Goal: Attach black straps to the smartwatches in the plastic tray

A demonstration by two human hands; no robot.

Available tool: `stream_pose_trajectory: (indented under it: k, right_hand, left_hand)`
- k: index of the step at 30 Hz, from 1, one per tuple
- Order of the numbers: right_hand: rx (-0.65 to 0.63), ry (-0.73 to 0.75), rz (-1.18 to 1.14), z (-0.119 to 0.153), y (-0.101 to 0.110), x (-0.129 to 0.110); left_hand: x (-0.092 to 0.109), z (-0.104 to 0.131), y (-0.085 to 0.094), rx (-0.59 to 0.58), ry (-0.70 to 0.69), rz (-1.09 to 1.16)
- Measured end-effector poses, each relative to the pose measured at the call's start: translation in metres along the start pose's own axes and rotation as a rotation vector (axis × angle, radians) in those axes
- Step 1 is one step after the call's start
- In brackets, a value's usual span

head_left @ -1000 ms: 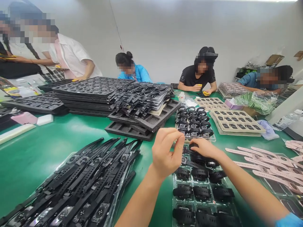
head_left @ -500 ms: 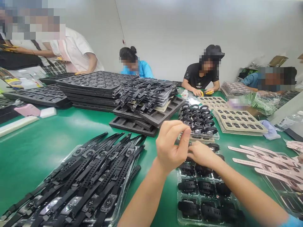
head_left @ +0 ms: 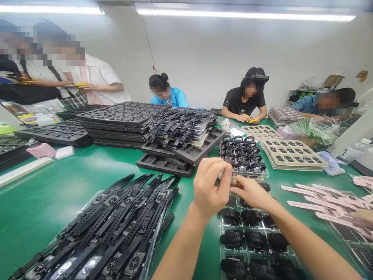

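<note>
- Between your hands is a small dark piece (head_left: 232,184), mostly hidden by your fingers, above the far end of a clear tray (head_left: 247,252); you can't make out its full shape.
- Your right hand (head_left: 252,190) has its thumb and fingertips pinched on that piece.
- Your left hand (head_left: 210,184) is closed, with the thumb meeting the curled forefinger; you cannot tell what, if anything, is between them.
- Below your hands, black watches (head_left: 232,238) with straps looped round sit in the clear tray's compartments, running toward the worktop's near edge.
- Just beyond your hands, another tray of looped watches (head_left: 243,159) stands toward the far edge of the worktop (head_left: 96,167).
- To its right are stacked beige trays (head_left: 294,151); to its left, black foam trays (head_left: 204,149) carry a pile of watches.
- Left of your forearm, flat-strapped watches (head_left: 116,233) lie slanting across one another.
- Toward the right edge, another person's hand (head_left: 365,217) is at pink-strapped watches (head_left: 323,200).
</note>
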State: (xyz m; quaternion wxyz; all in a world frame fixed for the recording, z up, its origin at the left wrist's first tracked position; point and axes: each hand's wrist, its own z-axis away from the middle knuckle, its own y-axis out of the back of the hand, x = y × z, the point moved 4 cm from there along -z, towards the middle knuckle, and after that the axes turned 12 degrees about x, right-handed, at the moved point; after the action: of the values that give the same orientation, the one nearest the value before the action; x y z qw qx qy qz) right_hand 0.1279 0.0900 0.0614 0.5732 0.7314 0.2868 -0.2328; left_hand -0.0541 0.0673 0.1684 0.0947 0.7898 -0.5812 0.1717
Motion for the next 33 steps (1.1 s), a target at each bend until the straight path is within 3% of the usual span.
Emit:
stream_pose_trajectory:
  k: [2, 4, 7, 10, 12, 18, 24, 29, 33]
  right_hand:
    - [0.045, -0.037, -0.176, 0.002, 0.019, -0.004]
    - [0.078, -0.138, -0.526, 0.007, 0.036, -0.007]
    - [0.042, -0.298, -1.089, 0.016, 0.047, -0.013]
    - [-0.096, -0.354, -1.218, 0.024, 0.044, -0.015]
    - [-0.197, -0.385, -1.160, 0.028, 0.038, -0.013]
    - [-0.294, -0.400, -1.037, 0.030, 0.029, -0.006]
    - [-0.377, -0.334, -1.027, 0.025, 0.032, -0.002]
    - [-0.403, -0.316, -1.092, 0.023, 0.055, 0.008]
    - [-0.370, -0.195, -1.232, 0.024, 0.073, 0.015]
  left_hand:
    - [-0.004, 0.003, -0.004, -0.010, 0.057, 0.033]
    - [-0.010, 0.009, -0.010, -0.024, 0.177, 0.082]
    - [-0.023, 0.025, -0.027, -0.088, 0.516, 0.188]
    - [-0.027, 0.044, -0.049, -0.245, 0.857, 0.378]
    - [-0.025, 0.052, -0.059, -0.334, 0.964, 0.503]
    - [-0.027, 0.052, -0.061, -0.289, 1.046, 0.606]
    - [-0.033, 0.056, -0.066, -0.424, 1.085, 0.500]
    - [-0.036, 0.052, -0.068, -0.220, 1.150, 0.536]
    - [-0.037, 0.051, -0.070, -0.112, 1.188, 0.596]
